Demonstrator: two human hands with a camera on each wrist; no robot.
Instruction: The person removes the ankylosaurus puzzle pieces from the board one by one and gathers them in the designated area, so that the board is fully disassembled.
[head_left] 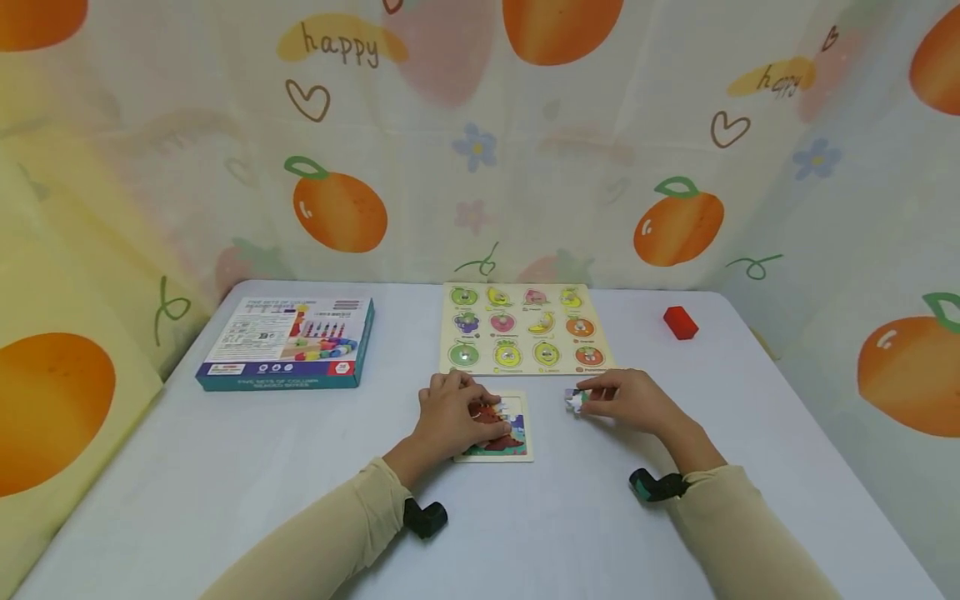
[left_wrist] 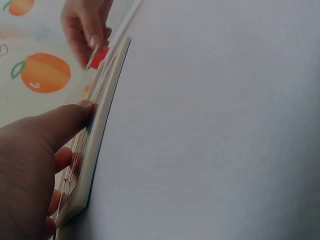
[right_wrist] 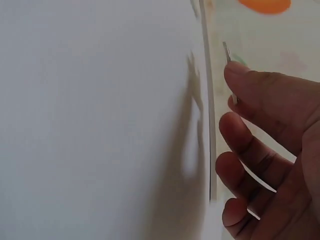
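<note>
A small wooden jigsaw puzzle (head_left: 517, 454) with a reddish-brown figure lies in its pale frame on the table. My left hand (head_left: 456, 414) rests over its left part, the thumb touching the picture and partly covering it. In the left wrist view the thumb (left_wrist: 75, 120) lies on the puzzle's top face, beside the thick frame edge (left_wrist: 95, 155). To the right, my right hand (head_left: 626, 404) pinches a puzzle piece (head_left: 575, 401) between thumb and fingers, apart from the puzzle. The right wrist view shows that thin piece (right_wrist: 227, 51) edge-on, above the table.
Behind the puzzle lies a fruit picture board (head_left: 525, 329). A boxed toy set (head_left: 288, 342) is at the back left, and a red block (head_left: 680, 323) at the back right. A patterned curtain (head_left: 480, 208) hangs behind the white table (head_left: 525, 533).
</note>
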